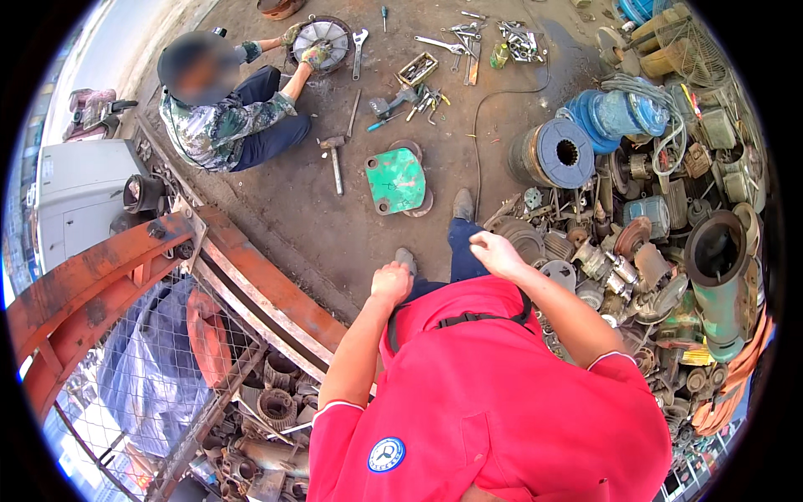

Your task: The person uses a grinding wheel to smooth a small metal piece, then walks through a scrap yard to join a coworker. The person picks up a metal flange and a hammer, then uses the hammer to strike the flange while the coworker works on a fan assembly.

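My left hand (pixel 391 282) rests by my left knee, its fingers loosely bent and apart, with nothing visible in it. Over my right thigh, my right hand (pixel 497 254) is held with slack, part-spread fingers and appears to hold nothing. Nearest ahead of both hands, a green metal plate (pixel 396 181) with holes at its corners lies on a rusty round part on the ground. Left of it lies a hammer (pixel 335 164). At the far left a crouching co-worker (pixel 222 117) in camouflage has gloved hands on a round finned metal cover (pixel 323 45).
An adjustable wrench (pixel 359 53), a power tool (pixel 393 104), a small toolbox (pixel 416 69) and several wrenches (pixel 460 43) lie ahead. Motor parts (pixel 619 243) are heaped right, near a dark cylinder (pixel 562 154) and blue motor (pixel 615 115). An orange steel beam (pixel 100 284) stands left. A cable (pixel 477 125) crosses the ground.
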Motion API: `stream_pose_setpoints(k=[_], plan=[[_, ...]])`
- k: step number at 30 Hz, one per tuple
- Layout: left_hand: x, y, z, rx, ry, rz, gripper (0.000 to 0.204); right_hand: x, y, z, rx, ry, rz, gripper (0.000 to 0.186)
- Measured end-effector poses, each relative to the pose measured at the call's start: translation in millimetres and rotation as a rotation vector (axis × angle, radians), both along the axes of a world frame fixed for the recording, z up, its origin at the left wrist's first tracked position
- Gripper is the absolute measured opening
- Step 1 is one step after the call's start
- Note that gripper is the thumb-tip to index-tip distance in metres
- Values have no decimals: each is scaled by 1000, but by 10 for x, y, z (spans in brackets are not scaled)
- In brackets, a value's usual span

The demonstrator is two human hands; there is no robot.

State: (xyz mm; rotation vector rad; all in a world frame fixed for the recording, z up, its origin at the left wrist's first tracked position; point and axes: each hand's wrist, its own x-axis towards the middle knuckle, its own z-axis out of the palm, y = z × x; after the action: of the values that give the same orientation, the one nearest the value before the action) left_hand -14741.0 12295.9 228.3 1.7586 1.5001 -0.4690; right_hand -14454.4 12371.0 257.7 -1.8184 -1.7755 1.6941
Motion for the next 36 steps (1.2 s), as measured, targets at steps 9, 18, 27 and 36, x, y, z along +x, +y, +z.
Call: stream_pose_setpoints(k=[9,18,27,36], plan=[[2194,2049,517,209,-214,-588,22,-815,1877,1696,-157,637,625,40],[2972,2841,337,282,-432,-675,24,-743,3085,1757,-330,582,835,53],[2753,4337,172,261,-420,-622,24,-1107,4584,1532,-236,428,938,50],[2079,5571,-4,165,-330,-504,25,-1661,5712,1296,-314,414,1080,45]])
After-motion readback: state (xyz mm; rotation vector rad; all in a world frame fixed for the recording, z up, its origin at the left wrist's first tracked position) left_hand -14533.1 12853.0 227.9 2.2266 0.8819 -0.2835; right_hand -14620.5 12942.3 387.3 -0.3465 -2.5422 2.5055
